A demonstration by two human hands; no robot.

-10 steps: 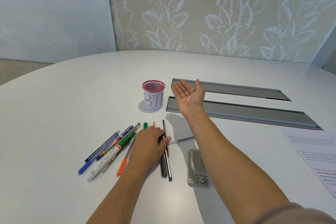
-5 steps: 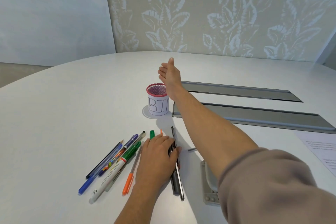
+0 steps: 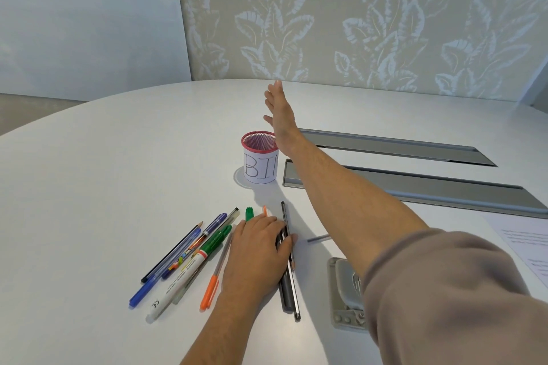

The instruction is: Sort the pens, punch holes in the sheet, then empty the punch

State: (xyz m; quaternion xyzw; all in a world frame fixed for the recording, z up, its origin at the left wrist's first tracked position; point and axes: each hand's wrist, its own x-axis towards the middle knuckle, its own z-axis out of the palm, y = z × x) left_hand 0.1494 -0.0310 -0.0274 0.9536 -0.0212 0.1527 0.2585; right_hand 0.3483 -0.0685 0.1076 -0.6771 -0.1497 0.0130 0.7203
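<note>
A pink mesh cup labelled BIN (image 3: 260, 157) stands mid-table. My right hand (image 3: 280, 111) hangs just above its far right rim, turned on edge with fingers straight; nothing shows in it. My left hand (image 3: 259, 249) lies flat on a row of pens, covering the middle ones. Left of it lie a blue pen (image 3: 154, 281), a white marker with a green cap (image 3: 189, 270) and an orange-capped pen (image 3: 211, 290). Dark grey pens (image 3: 289, 290) lie along its right side. The grey hole punch (image 3: 344, 293) sits at the lower right, partly hidden by my right sleeve.
Two long grey cable-slot covers (image 3: 415, 187) run across the table to the right of the cup. A printed sheet (image 3: 525, 243) lies at the right edge. A small grey stick (image 3: 318, 238) lies between the pens and my right arm. Patterned wall behind.
My right hand, palm up with white paper bits a second ago, moved left over the BIN cup and turned on edge. The view shifted closer. My left hand stayed on the pens.
</note>
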